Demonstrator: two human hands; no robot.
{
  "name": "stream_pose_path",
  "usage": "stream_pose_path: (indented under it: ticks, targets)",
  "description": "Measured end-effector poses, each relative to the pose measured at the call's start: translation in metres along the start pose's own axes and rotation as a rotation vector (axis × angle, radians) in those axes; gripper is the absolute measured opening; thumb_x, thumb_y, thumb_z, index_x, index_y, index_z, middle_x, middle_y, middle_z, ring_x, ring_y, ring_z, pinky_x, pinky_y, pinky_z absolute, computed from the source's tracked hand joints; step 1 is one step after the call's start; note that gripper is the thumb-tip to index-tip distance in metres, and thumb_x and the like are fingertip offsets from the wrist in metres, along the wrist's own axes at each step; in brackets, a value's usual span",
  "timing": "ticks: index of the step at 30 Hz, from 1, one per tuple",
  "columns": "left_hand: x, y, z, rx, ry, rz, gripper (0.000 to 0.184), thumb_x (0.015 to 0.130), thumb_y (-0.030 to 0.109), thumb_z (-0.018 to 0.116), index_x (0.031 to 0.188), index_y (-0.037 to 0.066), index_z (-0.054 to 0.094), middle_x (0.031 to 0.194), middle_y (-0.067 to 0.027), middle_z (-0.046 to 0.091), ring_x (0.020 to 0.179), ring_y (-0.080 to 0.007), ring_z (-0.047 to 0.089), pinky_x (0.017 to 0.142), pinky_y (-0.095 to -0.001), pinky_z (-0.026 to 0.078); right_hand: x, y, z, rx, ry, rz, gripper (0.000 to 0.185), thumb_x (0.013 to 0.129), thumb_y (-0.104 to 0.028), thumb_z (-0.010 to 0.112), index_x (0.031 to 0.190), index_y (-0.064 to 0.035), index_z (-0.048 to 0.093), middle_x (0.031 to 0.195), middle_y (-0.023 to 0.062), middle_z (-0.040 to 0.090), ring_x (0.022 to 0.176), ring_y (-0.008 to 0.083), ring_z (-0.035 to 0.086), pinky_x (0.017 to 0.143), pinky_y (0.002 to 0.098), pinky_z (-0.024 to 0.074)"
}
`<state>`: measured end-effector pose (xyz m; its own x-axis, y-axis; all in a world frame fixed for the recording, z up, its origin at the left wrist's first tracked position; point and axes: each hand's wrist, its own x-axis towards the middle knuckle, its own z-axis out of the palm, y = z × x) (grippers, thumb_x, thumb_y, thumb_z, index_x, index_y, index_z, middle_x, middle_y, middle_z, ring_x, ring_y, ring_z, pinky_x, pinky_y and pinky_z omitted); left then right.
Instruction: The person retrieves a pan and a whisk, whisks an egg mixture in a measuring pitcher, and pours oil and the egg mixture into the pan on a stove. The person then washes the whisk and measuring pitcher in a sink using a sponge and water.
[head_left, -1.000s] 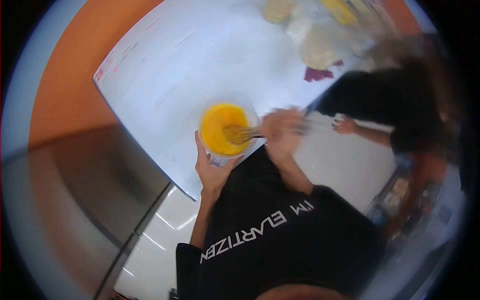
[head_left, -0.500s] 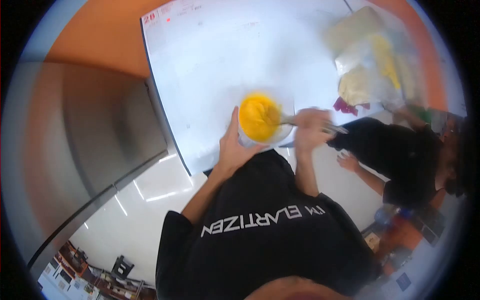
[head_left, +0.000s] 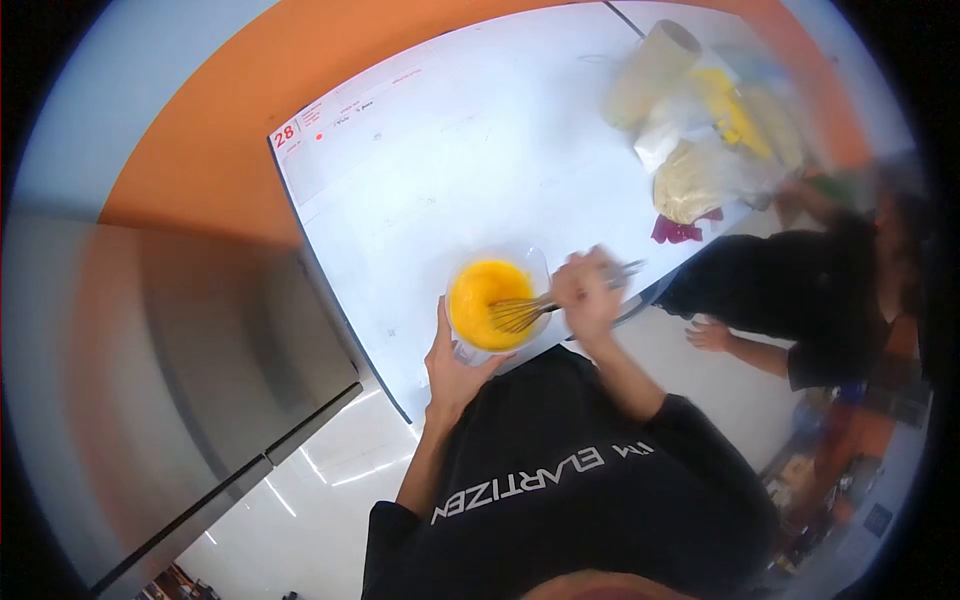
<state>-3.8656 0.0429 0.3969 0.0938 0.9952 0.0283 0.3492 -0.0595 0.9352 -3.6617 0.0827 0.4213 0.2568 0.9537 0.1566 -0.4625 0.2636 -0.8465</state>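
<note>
A clear container [head_left: 538,262] holds a yellow-orange liquid [head_left: 480,290] and is tilted toward me near the front edge of the white table. My left hand [head_left: 458,372] is wrapped round the near left side of this container, thumb and fingers apart on its wall. In my right hand [head_left: 588,290] is the handle of a wire whisk [head_left: 517,314], gripped in a closed fist. The whisk's wires dip into the liquid, and its handle end sticks out to the right of my fist. Slight motion blur covers my right hand.
On the right of the white table [head_left: 400,200] lie a beige roll-shaped item [head_left: 655,75], clear bags, a yellow item [head_left: 735,110] and a dark red piece [head_left: 677,230]. Another person in black [head_left: 760,290] stands to my right. A metal cabinet [head_left: 220,350] is at left.
The view has shifted, so the table and container sit lower in the picture. The whisk has moved within the liquid, and its wires show more clearly. Both hands keep their holds.
</note>
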Motion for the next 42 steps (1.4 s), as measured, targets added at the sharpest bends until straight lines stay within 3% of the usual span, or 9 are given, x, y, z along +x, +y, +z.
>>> stream_pose_path:
  ticks: [6,15,18,21,23,27,29,31,42]
  targets:
    - [-0.001,-0.006,-0.006,0.076,-0.049,-0.055,0.115,0.063,0.029,0.093,0.15,-0.004,0.025,0.127,-0.0216,0.062,0.114,-0.0304,0.064,0.098,-0.038,0.05,0.003,0.011,0.016,-0.085,0.184,0.256,0.032,0.097,-0.004,0.046,0.068,-0.0121,0.033,0.054,-0.0012,0.031,0.042,0.0091,0.028,0.043,0.0275,0.0278]
    - [-0.01,-0.004,-0.008,0.034,-0.026,-0.105,0.113,0.064,0.029,0.093,0.15,-0.004,0.026,0.131,-0.0231,0.059,0.117,-0.0325,0.062,0.098,-0.0388,0.05,0.028,-0.018,0.01,0.119,0.288,0.08,0.03,0.096,-0.007,0.049,0.069,-0.0124,0.037,0.054,-0.0029,0.038,0.045,0.0071,0.037,0.042,0.0244,0.0286]
    - [-0.011,-0.004,-0.01,0.043,-0.044,-0.072,0.112,0.065,0.03,0.092,0.15,-0.003,0.027,0.13,-0.023,0.06,0.116,-0.0335,0.063,0.098,-0.0399,0.05,-0.001,0.032,-0.013,-0.469,0.119,0.023,0.018,0.096,-0.004,0.049,0.078,-0.0048,0.053,0.065,-0.0011,0.047,0.05,0.0129,0.044,0.05,0.0271,0.0427]
    - [-0.01,0.003,-0.01,0.043,-0.054,-0.118,0.112,0.065,0.031,0.092,0.15,-0.003,0.027,0.13,-0.0228,0.06,0.116,-0.0343,0.063,0.097,-0.0406,0.051,0.022,-0.018,0.014,0.101,0.232,0.033,0.032,0.096,-0.005,0.051,0.069,-0.0125,0.035,0.054,-0.003,0.034,0.043,0.0062,0.033,0.043,0.0228,0.0298]
    - [-0.012,0.003,-0.009,0.059,-0.045,-0.115,0.112,0.066,0.031,0.092,0.15,-0.003,0.027,0.13,-0.0228,0.06,0.116,-0.0348,0.062,0.097,-0.0408,0.051,0.002,0.043,-0.003,-0.357,0.248,0.01,0.027,0.097,-0.006,0.049,0.073,-0.0125,0.038,0.057,-0.0031,0.031,0.044,0.0057,0.029,0.041,0.0243,0.0274]
    - [-0.01,-0.003,-0.006,0.019,-0.035,-0.149,0.112,0.065,0.032,0.091,0.15,-0.002,0.027,0.132,-0.0233,0.058,0.117,-0.0352,0.062,0.097,-0.0408,0.051,0.015,-0.009,0.01,-0.024,0.284,-0.009,0.025,0.096,-0.008,0.049,0.074,-0.0125,0.039,0.058,-0.0028,0.036,0.047,0.0064,0.035,0.045,0.0241,0.0326]
    - [-0.009,-0.001,-0.011,0.026,-0.041,-0.146,0.111,0.065,0.032,0.091,0.15,-0.002,0.027,0.133,-0.0234,0.057,0.117,-0.035,0.062,0.097,-0.0407,0.051,-0.004,0.047,-0.006,-0.584,0.261,-0.06,0.027,0.099,-0.012,0.05,0.074,-0.013,0.041,0.056,-0.0028,0.036,0.046,0.007,0.036,0.046,0.0245,0.0331]
    - [-0.014,-0.008,-0.012,0.076,-0.029,-0.076,0.111,0.065,0.032,0.091,0.15,-0.001,0.027,0.133,-0.0236,0.057,0.117,-0.0348,0.062,0.097,-0.0404,0.051,0.001,0.01,0.015,0.017,0.239,0.171,0.025,0.099,-0.014,0.051,0.075,-0.0121,0.044,0.055,-0.0025,0.04,0.046,0.0075,0.037,0.046,0.0257,0.0345]
    - [-0.015,0.006,-0.012,0.01,-0.033,-0.046,0.11,0.065,0.025,0.092,0.15,-0.002,0.028,0.129,-0.0205,0.061,0.117,-0.0305,0.062,0.097,-0.0369,0.05,-0.003,0.013,0.038,-0.21,0.371,0.088,0.036,0.095,-0.003,0.051,0.065,-0.013,0.034,0.05,-0.0017,0.033,0.04,0.0072,0.03,0.04,0.0261,0.0252]
